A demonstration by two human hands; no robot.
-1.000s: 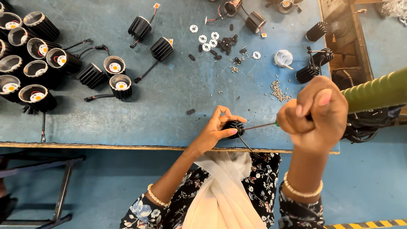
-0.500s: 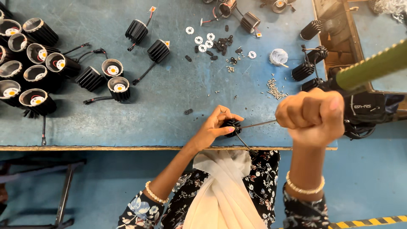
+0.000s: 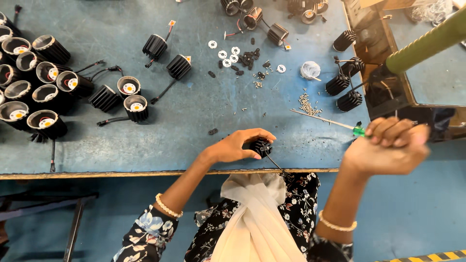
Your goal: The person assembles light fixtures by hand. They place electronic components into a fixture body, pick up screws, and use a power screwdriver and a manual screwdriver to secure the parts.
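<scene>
Black and finned, a small lamp housing (image 3: 261,146) is pinned against the blue workbench (image 3: 194,121) near its front edge, so it cannot turn while being worked on; the left hand (image 3: 238,145) is closed over it, and a thin wire trails from it toward the lap. Right of the housing, the right hand (image 3: 388,148) is fisted tightly round a screwdriver (image 3: 323,120) with a green collar, its shaft slanting back over the bench. Beyond the housing, loose screws (image 3: 307,103) and white washers (image 3: 224,52) are spread within reach. Far left of it, finished lamps (image 3: 34,77) are grouped.
</scene>
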